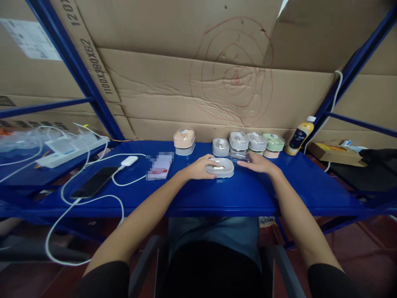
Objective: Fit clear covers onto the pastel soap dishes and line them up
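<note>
A small grey rounded-oblong case point(225, 167) with a white piece on its top lies on the blue table. My left hand point(201, 167) grips its left end, the thumb along the front side and the fingers over the back. Just right of the case, my right hand point(258, 162) pinches a clear, shiny plastic piece point(240, 157); whether this is a cover or a wrapper I cannot tell. Behind my hands stand similar cases: a single grey case point(220, 147), a grey stack point(238, 141), another grey-topped stack point(257, 141) and a green-topped stack point(274, 142).
A peach-topped stack point(184, 139) stands left of the others. A drink bottle point(300, 136) leans at the back right. On the left lie a phone point(95, 182) with white cables, a blurred-out flat item point(160, 165) and a power strip point(72, 151). Cardboard point(161, 82) backs the table.
</note>
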`<state>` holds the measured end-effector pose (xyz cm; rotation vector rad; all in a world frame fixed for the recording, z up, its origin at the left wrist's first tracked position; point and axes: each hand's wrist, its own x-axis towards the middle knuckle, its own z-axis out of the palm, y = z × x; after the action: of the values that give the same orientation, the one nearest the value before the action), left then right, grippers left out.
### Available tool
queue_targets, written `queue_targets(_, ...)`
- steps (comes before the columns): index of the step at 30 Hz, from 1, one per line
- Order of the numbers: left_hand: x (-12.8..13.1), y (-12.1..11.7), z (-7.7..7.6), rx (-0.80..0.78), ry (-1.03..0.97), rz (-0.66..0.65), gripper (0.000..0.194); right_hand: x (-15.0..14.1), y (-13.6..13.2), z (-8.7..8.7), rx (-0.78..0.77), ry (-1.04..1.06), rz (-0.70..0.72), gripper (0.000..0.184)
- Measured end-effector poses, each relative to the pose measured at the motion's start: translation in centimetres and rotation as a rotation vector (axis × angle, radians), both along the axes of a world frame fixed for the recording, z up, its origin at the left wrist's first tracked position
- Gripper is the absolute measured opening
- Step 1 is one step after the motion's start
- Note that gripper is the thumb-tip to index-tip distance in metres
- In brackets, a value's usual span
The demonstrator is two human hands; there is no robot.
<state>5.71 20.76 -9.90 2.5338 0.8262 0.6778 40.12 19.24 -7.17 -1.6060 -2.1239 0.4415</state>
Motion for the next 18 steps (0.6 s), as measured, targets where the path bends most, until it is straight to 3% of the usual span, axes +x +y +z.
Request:
queue_targets(5,0.00,0.07,-0.13,-0.001,-0.042,-0.024,0.045,0.36,0.50,-0.41,0.000,-0.033,0.012,0.077)
queue_targets(14,-0.38,0.26,0.45,-0.016,-0.050,-0.019,0.042,0.54,0.08,0.45,-0.068,0.019,0.143,0.057)
queue_targets(18,-0.93,0.77,0.79,-0.022,-0.090,0.020,0.045,0.72,0.11,0.57,-0.070,-0.001,0.140,0.060)
